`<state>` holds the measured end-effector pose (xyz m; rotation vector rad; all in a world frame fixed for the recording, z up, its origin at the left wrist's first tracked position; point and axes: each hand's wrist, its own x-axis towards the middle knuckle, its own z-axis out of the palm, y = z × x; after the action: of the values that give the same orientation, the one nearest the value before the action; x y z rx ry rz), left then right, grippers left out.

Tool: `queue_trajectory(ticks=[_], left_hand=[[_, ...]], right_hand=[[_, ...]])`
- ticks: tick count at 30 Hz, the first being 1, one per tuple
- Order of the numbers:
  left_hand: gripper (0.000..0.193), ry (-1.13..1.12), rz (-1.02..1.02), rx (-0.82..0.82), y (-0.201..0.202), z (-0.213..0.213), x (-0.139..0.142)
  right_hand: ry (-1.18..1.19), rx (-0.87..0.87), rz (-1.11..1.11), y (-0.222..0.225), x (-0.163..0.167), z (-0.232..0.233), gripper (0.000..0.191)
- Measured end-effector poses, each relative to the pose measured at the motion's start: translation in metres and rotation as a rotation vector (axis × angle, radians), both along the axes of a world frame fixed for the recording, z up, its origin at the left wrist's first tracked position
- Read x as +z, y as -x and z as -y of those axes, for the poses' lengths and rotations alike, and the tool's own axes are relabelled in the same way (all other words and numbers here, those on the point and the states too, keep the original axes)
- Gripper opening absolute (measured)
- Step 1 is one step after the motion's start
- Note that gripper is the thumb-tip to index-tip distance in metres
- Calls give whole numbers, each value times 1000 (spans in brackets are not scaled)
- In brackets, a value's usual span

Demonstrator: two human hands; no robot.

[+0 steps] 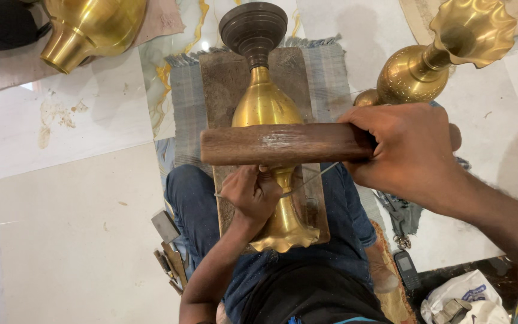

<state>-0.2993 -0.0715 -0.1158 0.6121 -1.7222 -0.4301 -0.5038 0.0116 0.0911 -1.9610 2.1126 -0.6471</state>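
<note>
1. Right hand (pixel 412 153): clenched around one end of a wooden block (pixel 283 144). The block's long axis runs left-right across the view, and it sits over the middle of the brass vase (pixel 269 162).
2. Left hand (pixel 252 192): fingers pinched on a thin metal tool (pixel 307 180) (rod or chisel, too thin to tell which). Tool slants up to the right, with its upper end just under the block.
3. The vase lies on its side on a wooden board (pixel 229 84) across the person's lap. Long axis runs away from the body: dark round base (pixel 253 27) at the far end, fluted mouth (pixel 283 237) at the near end, against the body.
4. Key relation: block and vase axes cross at roughly a right angle. The block is directly above the tool and the vase neck. Left hand is the nearer hand to the vase, touching or just beside its narrow neck; right hand is off to the right of it.
5. Counts: three brass vessels (one in the lap, one at top left (pixel 91 27), one with a ruffled rim at top right (pixel 445 54)); one block; one thin tool in hand.
6. Other items: a striped cloth (pixel 187 102) under the board, loose hand tools (pixel 172 258) on the floor to the left, a small phone (pixel 407 270) and a white bag (pixel 463 294) at lower right.
</note>
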Motion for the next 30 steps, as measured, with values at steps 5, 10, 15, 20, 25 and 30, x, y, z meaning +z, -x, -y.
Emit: queue_trajectory(ticks=[5, 10, 15, 20, 25, 30], left_hand=[[16, 22, 29, -14, 1, -3, 0], [12, -102, -123, -336, 7, -3, 13], [11, -117, -86, -365, 7, -2, 25], [16, -149, -93, -389, 7, -2, 23], [23, -219, -171, -302, 4, 1, 31], [31, -482, -310, -419, -7, 26, 63]], right_hand=[[70, 119, 55, -1, 12, 2, 38], [13, 212, -628, -14, 20, -2, 24], [56, 254, -560, -25, 20, 4, 18], [165, 282, -426, -31, 25, 8, 21], [62, 133, -431, -16, -6, -10, 29], [238, -93, 687, -19, -111, -22, 11]])
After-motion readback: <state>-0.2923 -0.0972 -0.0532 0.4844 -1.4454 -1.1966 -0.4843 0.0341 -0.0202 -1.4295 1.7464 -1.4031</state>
